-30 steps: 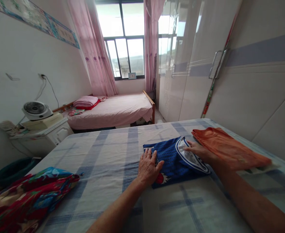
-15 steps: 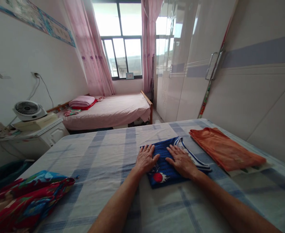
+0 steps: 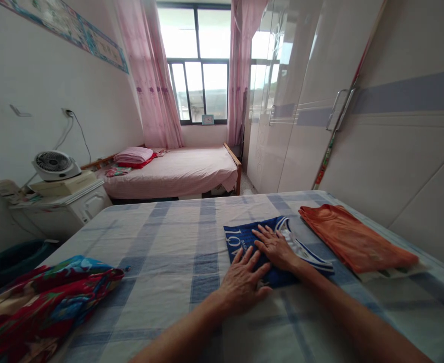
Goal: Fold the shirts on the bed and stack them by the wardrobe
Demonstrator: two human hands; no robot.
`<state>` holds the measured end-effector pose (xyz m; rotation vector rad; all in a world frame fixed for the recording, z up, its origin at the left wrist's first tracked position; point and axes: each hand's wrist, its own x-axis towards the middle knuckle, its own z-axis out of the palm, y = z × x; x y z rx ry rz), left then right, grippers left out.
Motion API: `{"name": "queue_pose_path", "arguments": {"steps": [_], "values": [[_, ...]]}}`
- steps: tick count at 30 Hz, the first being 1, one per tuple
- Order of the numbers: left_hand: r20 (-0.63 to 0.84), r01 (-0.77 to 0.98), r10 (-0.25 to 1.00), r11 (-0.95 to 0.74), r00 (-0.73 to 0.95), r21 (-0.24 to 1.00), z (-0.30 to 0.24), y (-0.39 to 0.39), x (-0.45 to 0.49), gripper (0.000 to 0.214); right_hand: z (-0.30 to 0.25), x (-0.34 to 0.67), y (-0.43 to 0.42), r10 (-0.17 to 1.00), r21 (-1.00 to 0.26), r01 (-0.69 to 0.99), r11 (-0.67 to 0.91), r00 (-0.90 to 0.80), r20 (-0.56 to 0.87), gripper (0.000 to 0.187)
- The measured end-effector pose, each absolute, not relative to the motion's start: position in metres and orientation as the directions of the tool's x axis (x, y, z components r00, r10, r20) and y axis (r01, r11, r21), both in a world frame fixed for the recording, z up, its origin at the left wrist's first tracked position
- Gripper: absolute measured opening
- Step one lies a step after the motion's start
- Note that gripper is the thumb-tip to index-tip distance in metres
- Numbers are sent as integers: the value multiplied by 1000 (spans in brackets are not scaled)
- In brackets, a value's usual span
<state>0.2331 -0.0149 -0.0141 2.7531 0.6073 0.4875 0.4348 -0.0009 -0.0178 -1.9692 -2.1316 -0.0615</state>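
Observation:
A folded blue basketball jersey (image 3: 282, 278) with white lettering and a white-striped collar lies flat on the checked bedsheet (image 3: 161, 272). My left hand (image 3: 244, 277) rests at its near left edge, fingers spread and pointing away from me. Higher on the cloth, my right hand (image 3: 276, 246) lies flat near the collar, fingers stretched out. Neither hand grips the fabric. Both cover part of the lettering and the print. To the right lies a folded orange T-shirt (image 3: 358, 239), apart from my hands.
A crumpled red and blue patterned cloth (image 3: 55, 297) lies at the bed's left. Beyond stand a white cabinet (image 3: 89, 201) with a small fan (image 3: 55, 164) on top and a second bed (image 3: 180, 169) with pink bedding. A glossy wardrobe (image 3: 308, 141) lines the right.
My left hand has slid toward me to the jersey's near edge, uncovering white lettering. The right hand has shifted slightly left across the cloth. The view has turned a little left.

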Motion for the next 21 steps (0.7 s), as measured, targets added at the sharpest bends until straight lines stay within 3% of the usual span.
{"name": "queue_pose_path", "arguments": {"steps": [3, 5, 8, 9, 11, 13, 16, 19, 21], "values": [[208, 271, 400, -844, 892, 462, -14, -22, 219, 46, -21, 450, 16, 975, -190, 980, -50, 89, 204, 54], [242, 322, 554, -728, 797, 605, -10, -15, 212, 36, -19, 457, 20, 961, -204, 974, -102, 150, 232, 54], [115, 340, 914, -258, 389, 904, -1, 7, 208, 41, -7, 454, 11, 917, -356, 931, -81, 210, 340, 53], [10, 284, 956, -97, 292, 954, 3, 16, 208, 47, -1, 449, 3, 896, -451, 891, -47, 237, 376, 51], [-166, 174, 952, 123, 259, 977, 10, 31, 210, 53, 12, 435, -14, 879, -653, 757, 31, 290, 378, 47], [-247, 124, 912, 217, 329, 968, 15, 42, 213, 54, 23, 417, -33, 922, -822, 567, 52, 289, 258, 43], [-323, 66, 830, 330, 455, 942, 20, 49, 219, 50, 32, 390, -61, 991, -957, 281, -79, 128, -45, 42], [-345, -3, 784, 405, 517, 914, 21, 49, 228, 35, 29, 369, -87, 932, -935, 85, -344, -87, -351, 45], [-334, -81, 784, 436, 523, 896, 23, 47, 235, 31, 24, 358, -103, 861, -867, -69, -493, -184, -475, 45]]}}
